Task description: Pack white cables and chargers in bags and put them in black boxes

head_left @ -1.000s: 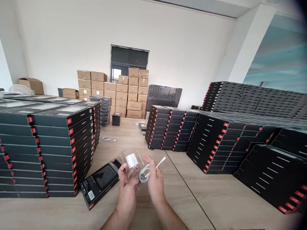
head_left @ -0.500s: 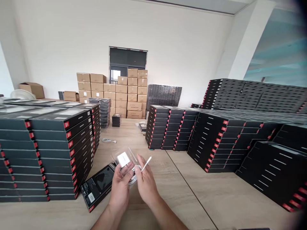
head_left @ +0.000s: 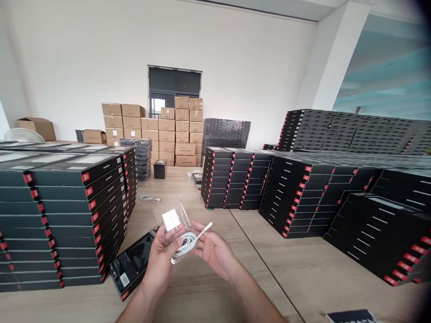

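Black box (head_left: 131, 258) flat on the bench (head_left: 195, 298), just beside the left grip (head_left: 160, 264). Left grip narrow, closed on a clear plastic case (head_left: 180, 215) around a white charger (head_left: 171, 220). White coiled cable (head_left: 182, 249) against the case, plug end (head_left: 208, 227) angled up. Right grip (head_left: 215, 253) now wider than the earlier pinch, palm rolled upward, fingers loosely beneath the cable: cable supported, not pinched.
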`<state>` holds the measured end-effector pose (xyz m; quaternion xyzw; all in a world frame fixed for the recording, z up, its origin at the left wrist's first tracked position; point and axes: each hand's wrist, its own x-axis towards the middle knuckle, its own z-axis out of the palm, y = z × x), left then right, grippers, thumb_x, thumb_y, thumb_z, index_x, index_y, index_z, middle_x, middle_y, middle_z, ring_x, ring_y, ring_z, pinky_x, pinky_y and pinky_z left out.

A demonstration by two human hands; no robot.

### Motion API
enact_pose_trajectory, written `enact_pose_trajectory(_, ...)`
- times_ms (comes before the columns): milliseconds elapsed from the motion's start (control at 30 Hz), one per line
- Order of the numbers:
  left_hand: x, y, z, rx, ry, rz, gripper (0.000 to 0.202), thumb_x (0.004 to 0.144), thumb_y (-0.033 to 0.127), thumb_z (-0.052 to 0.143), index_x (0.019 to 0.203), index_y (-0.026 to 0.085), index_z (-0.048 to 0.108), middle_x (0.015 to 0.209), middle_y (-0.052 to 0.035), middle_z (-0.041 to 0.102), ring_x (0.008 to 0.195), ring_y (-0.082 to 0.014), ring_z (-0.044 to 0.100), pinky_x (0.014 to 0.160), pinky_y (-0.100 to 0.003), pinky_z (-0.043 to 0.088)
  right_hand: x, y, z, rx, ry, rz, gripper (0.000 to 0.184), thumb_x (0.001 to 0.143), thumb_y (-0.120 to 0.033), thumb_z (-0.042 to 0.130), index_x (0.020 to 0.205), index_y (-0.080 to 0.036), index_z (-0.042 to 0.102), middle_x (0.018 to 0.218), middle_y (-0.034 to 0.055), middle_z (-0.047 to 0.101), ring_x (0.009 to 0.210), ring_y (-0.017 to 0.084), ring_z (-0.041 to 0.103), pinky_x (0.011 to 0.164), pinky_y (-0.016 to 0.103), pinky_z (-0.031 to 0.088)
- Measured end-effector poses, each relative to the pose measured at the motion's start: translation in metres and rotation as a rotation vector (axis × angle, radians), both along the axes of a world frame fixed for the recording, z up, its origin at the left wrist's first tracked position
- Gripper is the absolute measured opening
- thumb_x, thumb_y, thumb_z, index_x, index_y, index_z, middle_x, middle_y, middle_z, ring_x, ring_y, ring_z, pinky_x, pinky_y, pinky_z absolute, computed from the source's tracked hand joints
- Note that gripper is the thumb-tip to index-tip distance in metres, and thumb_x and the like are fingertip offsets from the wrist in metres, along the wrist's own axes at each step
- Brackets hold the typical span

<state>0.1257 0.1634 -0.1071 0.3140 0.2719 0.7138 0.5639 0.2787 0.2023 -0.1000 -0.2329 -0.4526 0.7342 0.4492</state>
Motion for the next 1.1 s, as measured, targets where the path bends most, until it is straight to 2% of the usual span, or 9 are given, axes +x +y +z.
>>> enact_pose_trajectory(200,0.004,0.001,-0.002,0.024,0.107,0.032,0.049,0.062,0.025,0.084,0.106,0.018,0.063,0.100,-0.0103,0.076,0.089,-0.0257,0.072,0.080,-0.036,0.056,-0.004,-0.007,0.003,0.115,-0.193,-0.065,0.048,0.073,-0.039,0.079,0.116,-0.022,0.067,0.107,0.0085,0.073,0.094,0.022,0.068,0.085,0.037,0.051)
enact_pose_trajectory(367,0.010,0.004,-0.005,0.024,0.174,0.113,0.043,0.063,0.028,0.084,0.100,0.017,0.064,0.095,-0.0096,0.076,0.087,-0.0244,0.072,0.081,-0.034,0.054,-0.019,-0.005,-0.004,0.313,-0.337,-0.322,0.036,0.073,-0.037,0.077,0.104,-0.019,0.072,0.090,0.0055,0.075,0.082,0.022,0.067,0.075,0.033,0.051)
enact_pose_trajectory(433,0.009,0.006,-0.006,-0.005,0.172,0.142,0.043,0.062,0.028,0.084,0.098,0.017,0.064,0.093,-0.0094,0.076,0.085,-0.0247,0.072,0.078,-0.034,0.054,-0.021,-0.003,-0.006,0.252,-0.342,-0.319,0.036,0.070,-0.036,0.078,0.102,-0.019,0.072,0.086,0.0039,0.074,0.078,0.021,0.067,0.071,0.031,0.051)
enact_pose_trajectory(533,0.006,0.007,-0.007,-0.059,0.132,0.152,0.048,0.058,0.027,0.085,0.100,0.017,0.062,0.093,-0.0096,0.076,0.084,-0.0258,0.072,0.076,-0.035,0.055,-0.014,-0.006,-0.007,0.060,-0.272,-0.124,0.044,0.066,-0.033,0.081,0.107,-0.021,0.070,0.094,0.0045,0.073,0.085,0.021,0.068,0.074,0.032,0.053)
enact_pose_trajectory(600,0.004,0.007,-0.008,-0.060,0.114,0.149,0.050,0.057,0.026,0.085,0.100,0.017,0.062,0.094,-0.0098,0.076,0.086,-0.0260,0.072,0.077,-0.036,0.055,-0.011,-0.009,-0.006,0.001,-0.238,-0.068,0.046,0.063,-0.028,0.082,0.107,-0.020,0.071,0.097,0.0050,0.073,0.087,0.020,0.068,0.076,0.032,0.054)
enact_pose_trajectory(800,0.010,0.007,-0.012,-0.063,0.137,0.140,0.045,0.059,0.025,0.084,0.098,0.017,0.064,0.089,-0.0081,0.076,0.083,-0.0245,0.072,0.080,-0.036,0.053,-0.024,-0.010,-0.011,-0.072,-0.284,-0.261,0.029,0.054,-0.010,0.067,0.082,-0.018,0.071,0.070,-0.0008,0.070,0.060,0.014,0.061,0.051,0.021,0.047)
enact_pose_trajectory(967,0.001,0.002,-0.004,0.002,0.099,-0.112,0.055,0.059,0.015,0.079,0.112,0.019,0.063,0.108,-0.0107,0.073,0.099,-0.0285,0.069,0.083,-0.036,0.052,-0.022,-0.009,-0.007,-0.076,-0.280,-0.318,0.028,0.054,-0.010,0.064,0.080,-0.019,0.068,0.069,-0.0024,0.069,0.057,0.011,0.058,0.050,0.020,0.045)
enact_pose_trajectory(1033,-0.006,-0.001,0.002,0.001,0.054,-0.229,0.054,0.062,0.017,0.078,0.114,0.019,0.062,0.116,-0.0131,0.071,0.107,-0.0311,0.066,0.084,-0.037,0.053,-0.017,-0.011,-0.003,-0.068,-0.277,-0.276,0.029,0.055,-0.012,0.065,0.083,-0.018,0.069,0.071,-0.0014,0.070,0.058,0.012,0.059,0.051,0.021,0.046)
enact_pose_trajectory(1100,-0.013,-0.004,0.007,-0.013,0.011,-0.265,0.053,0.067,0.020,0.075,0.117,0.020,0.061,0.117,-0.0137,0.070,0.108,-0.0317,0.066,0.083,-0.039,0.053,-0.015,-0.014,0.001,-0.039,-0.276,-0.201,0.033,0.057,-0.013,0.065,0.089,-0.018,0.070,0.074,-0.0003,0.071,0.059,0.013,0.060,0.052,0.023,0.046)
